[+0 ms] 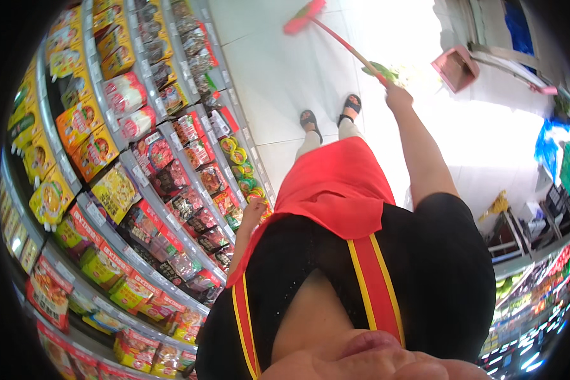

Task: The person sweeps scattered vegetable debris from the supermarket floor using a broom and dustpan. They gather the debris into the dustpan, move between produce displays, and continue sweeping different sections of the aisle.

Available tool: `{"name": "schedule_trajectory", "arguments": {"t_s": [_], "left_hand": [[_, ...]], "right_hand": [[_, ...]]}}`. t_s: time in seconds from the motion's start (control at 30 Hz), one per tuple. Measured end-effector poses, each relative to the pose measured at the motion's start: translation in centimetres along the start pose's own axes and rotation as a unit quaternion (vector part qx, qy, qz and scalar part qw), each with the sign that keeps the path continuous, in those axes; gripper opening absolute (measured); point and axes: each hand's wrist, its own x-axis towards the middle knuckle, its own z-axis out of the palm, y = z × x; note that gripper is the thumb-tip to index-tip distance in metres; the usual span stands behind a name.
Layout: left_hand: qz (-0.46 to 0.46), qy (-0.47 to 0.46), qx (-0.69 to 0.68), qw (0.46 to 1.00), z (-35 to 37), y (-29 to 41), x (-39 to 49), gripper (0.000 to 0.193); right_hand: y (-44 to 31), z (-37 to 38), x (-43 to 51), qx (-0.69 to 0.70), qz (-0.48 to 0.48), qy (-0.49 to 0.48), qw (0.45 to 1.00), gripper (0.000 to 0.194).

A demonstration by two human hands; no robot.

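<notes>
My right hand (399,98) grips the upper end of a broom handle (346,45). The broom slants forward and left, and its red head (305,17) rests against the pale tiled floor (261,61). Green leaves (383,71) and pale scraps (411,75) lie on the floor beyond my hand. Low at my left side, my left hand (255,212) hangs beside the shelf edge, near small round packs (238,156). Its fingers look curled and no object shows in it, though the detail is too small to settle. A pink dustpan (456,69) stands to the right.
Shelves of packaged food (185,209) run along my left side. The dustpan's long handle (515,71) reaches toward the right. A metal rack (515,237) and a blue plastic bag (548,142) are farther right, with produce displays (541,289) behind. Strong glare washes out part of the floor.
</notes>
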Motion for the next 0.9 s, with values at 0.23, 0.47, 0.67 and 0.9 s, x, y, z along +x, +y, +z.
{"name": "schedule_trajectory", "arguments": {"t_s": [0.23,0.47,0.67,0.9], "left_hand": [[-0.013,-0.012,0.093,0.996,-6.8,10.5,7.9,0.03],[0.101,-0.02,-0.039,0.994,-6.3,22.7,13.6,0.034],[0.132,-0.105,0.152,0.974,-5.4,30.3,18.4,0.034],[0.282,-0.075,0.357,0.887,-5.7,49.0,32.6,0.035]], "right_hand": [[27.9,5.6,-22.4,-0.003,0.172,-0.06,0.983,0.044],[33.1,5.8,-33.8,0.018,0.301,-0.093,0.949,0.042],[31.7,6.4,-36.7,0.226,0.369,-0.005,0.902,0.033],[21.5,10.3,-40.6,0.223,0.437,0.084,0.867,0.036]]}}
